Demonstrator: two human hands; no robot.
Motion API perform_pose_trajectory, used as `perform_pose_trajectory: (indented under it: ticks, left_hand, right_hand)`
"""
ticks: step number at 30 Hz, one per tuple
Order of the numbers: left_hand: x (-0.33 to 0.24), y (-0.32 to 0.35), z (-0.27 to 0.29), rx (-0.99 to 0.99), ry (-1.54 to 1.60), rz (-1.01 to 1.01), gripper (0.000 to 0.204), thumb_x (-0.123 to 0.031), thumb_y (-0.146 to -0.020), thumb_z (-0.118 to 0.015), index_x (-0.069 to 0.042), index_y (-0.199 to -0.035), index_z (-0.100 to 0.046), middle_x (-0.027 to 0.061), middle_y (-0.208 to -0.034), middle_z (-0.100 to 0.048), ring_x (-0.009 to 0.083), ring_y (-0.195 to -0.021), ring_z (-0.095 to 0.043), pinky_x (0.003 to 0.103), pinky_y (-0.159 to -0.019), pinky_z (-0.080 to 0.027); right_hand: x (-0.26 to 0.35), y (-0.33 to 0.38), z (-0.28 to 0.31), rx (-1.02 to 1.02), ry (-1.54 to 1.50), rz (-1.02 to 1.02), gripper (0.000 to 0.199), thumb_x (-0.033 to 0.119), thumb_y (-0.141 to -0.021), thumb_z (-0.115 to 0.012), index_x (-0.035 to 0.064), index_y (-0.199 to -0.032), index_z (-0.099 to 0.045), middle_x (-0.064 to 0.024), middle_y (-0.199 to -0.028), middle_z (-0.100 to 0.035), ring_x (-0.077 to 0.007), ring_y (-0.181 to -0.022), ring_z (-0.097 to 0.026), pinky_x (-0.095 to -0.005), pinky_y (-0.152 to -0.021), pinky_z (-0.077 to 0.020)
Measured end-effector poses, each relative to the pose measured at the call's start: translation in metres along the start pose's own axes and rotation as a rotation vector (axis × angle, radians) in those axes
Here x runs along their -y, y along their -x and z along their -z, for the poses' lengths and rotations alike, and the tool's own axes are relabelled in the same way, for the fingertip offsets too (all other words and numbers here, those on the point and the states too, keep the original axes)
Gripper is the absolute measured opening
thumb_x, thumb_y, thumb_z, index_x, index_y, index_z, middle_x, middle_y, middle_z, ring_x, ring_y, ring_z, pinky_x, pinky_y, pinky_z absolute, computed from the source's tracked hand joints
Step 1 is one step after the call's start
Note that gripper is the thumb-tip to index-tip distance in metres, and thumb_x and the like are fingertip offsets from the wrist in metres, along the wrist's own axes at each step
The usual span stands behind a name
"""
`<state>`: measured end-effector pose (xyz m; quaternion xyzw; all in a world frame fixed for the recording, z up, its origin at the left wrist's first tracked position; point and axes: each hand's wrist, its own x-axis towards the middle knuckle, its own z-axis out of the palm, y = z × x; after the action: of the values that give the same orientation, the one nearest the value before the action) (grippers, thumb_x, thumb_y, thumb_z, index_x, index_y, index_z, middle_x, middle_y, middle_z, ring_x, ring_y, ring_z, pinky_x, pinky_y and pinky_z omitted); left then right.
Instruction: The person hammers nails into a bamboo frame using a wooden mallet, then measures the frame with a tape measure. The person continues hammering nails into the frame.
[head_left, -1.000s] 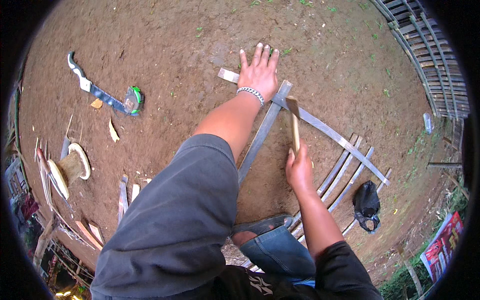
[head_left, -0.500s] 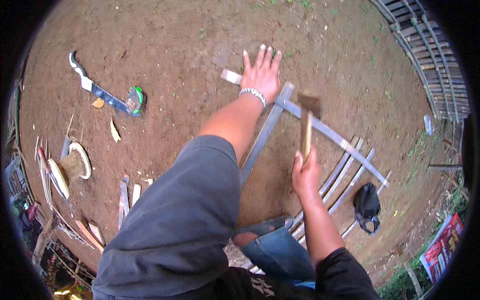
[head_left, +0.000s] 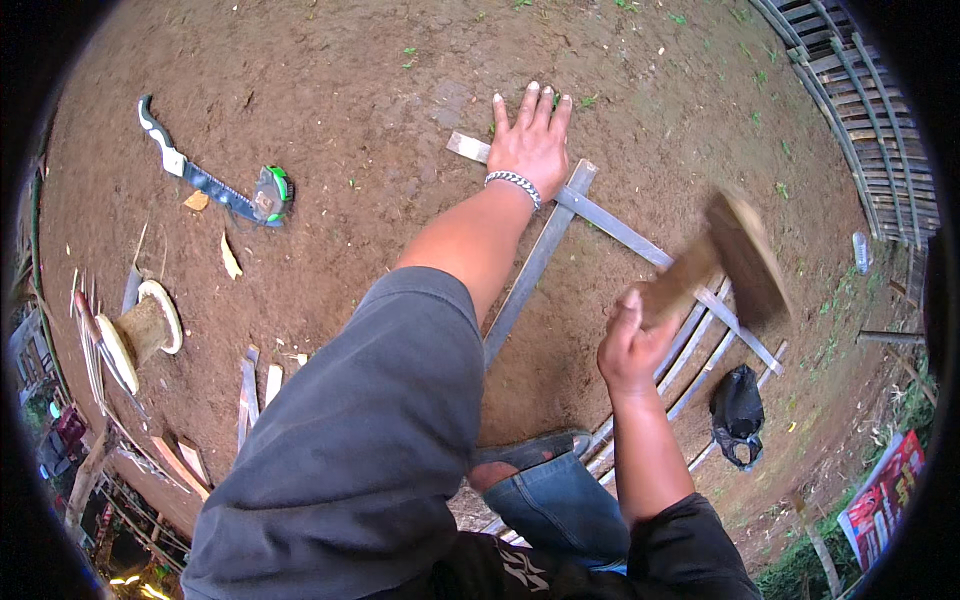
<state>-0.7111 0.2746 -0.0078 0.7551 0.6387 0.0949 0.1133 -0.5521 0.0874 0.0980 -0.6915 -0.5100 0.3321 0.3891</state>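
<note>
My left hand (head_left: 530,155), with a chain bracelet at the wrist, presses flat with fingers spread on a thin wooden crosspiece (head_left: 622,232). Under it, near that end, a long wooden slat (head_left: 535,262) meets the crosspiece at an angle. In my right hand (head_left: 637,345) is a hammer (head_left: 748,258), gripped by its wooden handle and raised above the frame, its head blurred. Several more slats (head_left: 688,372) run beneath the crosspiece's far right part. Whether a nail stands at the joint cannot be made out.
On the dirt at left lie a handsaw (head_left: 208,185), a green-and-black tape measure (head_left: 271,197) on its blade end, and a spool (head_left: 143,335). Wood offcuts (head_left: 248,390) are nearer. A black plastic bag (head_left: 737,405) sits right; a bamboo fence (head_left: 865,120) stands beyond.
The hammer has swung up off the joint end of the crosspiece, toward the camera and to the right. My left hand keeps its place on the wood.
</note>
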Motion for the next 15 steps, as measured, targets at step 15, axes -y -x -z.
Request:
perform_pose_trajectory:
  ticks: [15]
  left_hand:
    - [0.002,-0.001,0.004,-0.006,0.022,-0.012,0.057,-0.027,-0.100,-0.045,-0.011,-0.154,-0.037,0.0120,-0.161,-0.036,0.0293,-0.153,-0.023,0.063,-0.122,-0.014]
  right_hand:
    - [-0.032,0.001,-0.007,0.451,0.698,-0.373,0.036,0.012,-0.097,-0.062,0.0004,-0.128,-0.047,-0.0314,-0.101,-0.064,-0.0447,-0.092,-0.067,-0.0489,-0.079,-0.0539]
